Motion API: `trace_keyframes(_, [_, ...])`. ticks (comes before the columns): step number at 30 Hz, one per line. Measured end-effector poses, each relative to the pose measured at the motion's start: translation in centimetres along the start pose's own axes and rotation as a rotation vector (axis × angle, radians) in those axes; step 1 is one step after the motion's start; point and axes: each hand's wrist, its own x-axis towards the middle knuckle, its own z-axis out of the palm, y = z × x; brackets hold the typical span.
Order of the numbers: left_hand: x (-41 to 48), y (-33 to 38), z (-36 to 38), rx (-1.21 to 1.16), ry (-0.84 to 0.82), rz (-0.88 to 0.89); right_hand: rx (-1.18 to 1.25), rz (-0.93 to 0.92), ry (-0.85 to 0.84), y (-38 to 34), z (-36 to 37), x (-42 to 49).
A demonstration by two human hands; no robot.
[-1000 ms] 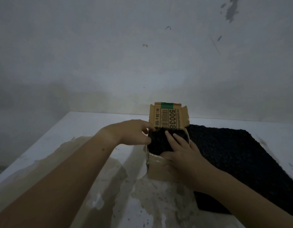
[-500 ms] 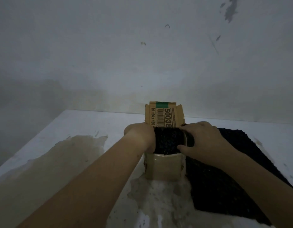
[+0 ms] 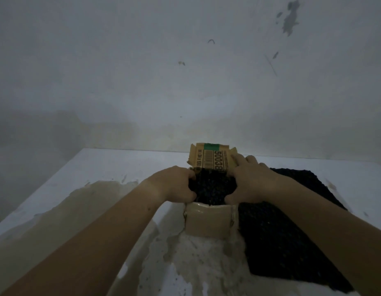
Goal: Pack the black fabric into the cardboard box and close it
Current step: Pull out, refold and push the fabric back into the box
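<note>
Fabric [image 3: 211, 189] in box [image 3: 208, 223], more fabric [image 3: 292, 231] right.

One camera only — worn on the head, it looked forward and down along both forearms at the table [image 3: 125, 165]. It sat close over the cardboard box [image 3: 208, 223] at centre frame — the wall [image 3: 142, 71] ahead filled the whole upper half.

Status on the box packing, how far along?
Done: black fabric fills the cardboard box. In hand: left hand and right hand press on it from both sides. Left: the printed flap stands up at the back, so the box is not yet closed. A black mat lies outside, on its right.
</note>
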Motion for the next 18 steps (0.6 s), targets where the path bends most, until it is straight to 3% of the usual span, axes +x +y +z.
trace_keyframes(2, [-0.2, -0.1, 0.3, -0.009, 0.033, 0.013, 0.03, -0.101, 0.124, 0.1, 0.3, -0.1])
trace_keyframes(4, [-0.3, -0.2, 0.6, -0.044, 0.061, 0.031, 0.083, -0.166, 0.13, 0.1, 0.5, 0.1])
trace_keyframes(7, [-0.4, -0.4, 0.8, -0.072, 0.079, 0.043, 0.016, -0.174, 0.051, -0.2, 0.3, 1.0])
trace_keyframes(13, [-0.1, -0.4, 0.7, -0.04, 0.08, 0.039, -0.14, -0.039, -0.282, -1.3, -0.1, 4.2])
trace_keyframes(18, [0.0, 0.0, 0.6, 0.007, 0.089, 0.043, -0.242, -0.024, -0.367, -2.3, -0.3, 5.1])
